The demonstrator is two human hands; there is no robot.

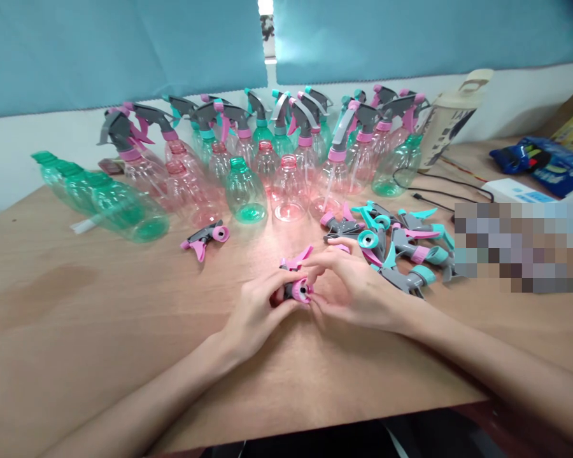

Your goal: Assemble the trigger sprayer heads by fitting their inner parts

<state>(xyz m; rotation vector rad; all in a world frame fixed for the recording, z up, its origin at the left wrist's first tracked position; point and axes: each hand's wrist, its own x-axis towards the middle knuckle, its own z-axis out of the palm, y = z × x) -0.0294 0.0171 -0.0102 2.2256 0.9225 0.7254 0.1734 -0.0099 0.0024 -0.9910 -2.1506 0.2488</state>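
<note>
My left hand [251,312] is closed around a grey trigger spray head with a pink collar [300,291], its open underside turned toward me. My right hand [356,286] curls in from the other side, thumb and fingertips at the collar's rim. Whether a small part sits between those fingertips is too fine to make out. Just beyond my right hand lies a pile of loose spray heads [401,245] with pink or turquoise collars and triggers. Another pink-collared spray head [206,238] rests alone on the table to the left.
Behind stand several pink and green bottles, some open like the green bottle [246,194], others topped with spray heads. Green bottles [124,207] lie in a row at left, near a clear tube. A cream tumbler [453,121], black cable [446,191] and blue packet [544,162] are at right.
</note>
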